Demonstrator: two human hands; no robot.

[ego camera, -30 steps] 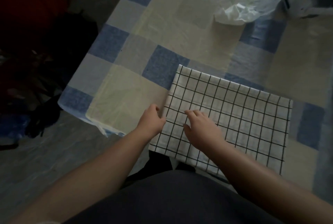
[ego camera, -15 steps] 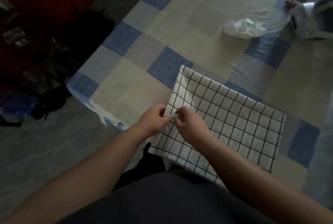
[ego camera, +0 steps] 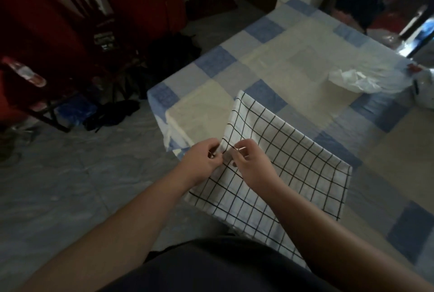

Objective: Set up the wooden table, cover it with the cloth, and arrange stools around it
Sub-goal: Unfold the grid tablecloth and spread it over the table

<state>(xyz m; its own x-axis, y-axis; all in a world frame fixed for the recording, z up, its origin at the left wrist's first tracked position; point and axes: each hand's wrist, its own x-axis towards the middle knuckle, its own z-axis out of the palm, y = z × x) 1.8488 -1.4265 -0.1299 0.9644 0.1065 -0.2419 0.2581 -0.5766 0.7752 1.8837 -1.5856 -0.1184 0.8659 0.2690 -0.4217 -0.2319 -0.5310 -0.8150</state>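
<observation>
Fingers (ego camera: 217,154) of the left hand (ego camera: 203,161) pinch the left edge of the folded grid cloth (ego camera: 281,162), and the right hand (ego camera: 252,166), touching it, pinches the same edge with curled fingers. That edge is lifted slightly; the cloth's remainder lies flat on the bench (ego camera: 293,57), near its front corner, on a blue-and-cream checked cover. Beyond the cloth, toward the far right, sits what seems a crumpled clear plastic bag (ego camera: 359,79), well apart from it.
</observation>
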